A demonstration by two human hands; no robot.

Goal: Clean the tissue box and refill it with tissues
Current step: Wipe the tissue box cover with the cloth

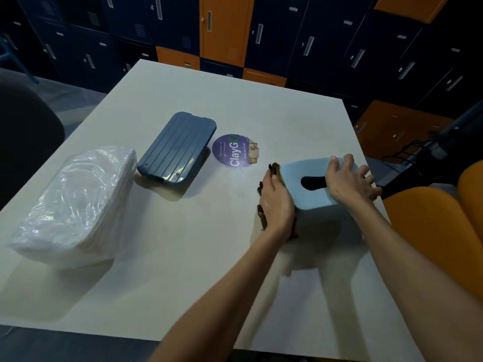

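Pale blue plastic is what both hands are on in the head view, the only view here: the tissue box cover (295, 176), slot (312, 182) facing up, stands at the right side of the table (183, 270), close to its edge. The right hand (347, 181) lies over the cover's top with fingers spread and draped down its far side, steadying it. The left hand (277, 202) has its fingers fairly straight and presses a brown cloth (262, 215) flat against the cover's left wall. The dark blue base (177, 147) lies apart, upside down near the table's middle, just beside a round purple sticker (234, 151). The wrapped tissue pack (75, 205) sits at the far left, its plastic apparently unopened. By my reading, cleaning is under way on the cover only. Wiping the base, unwrapping the tissues, loading them and closing the box all look left to do.
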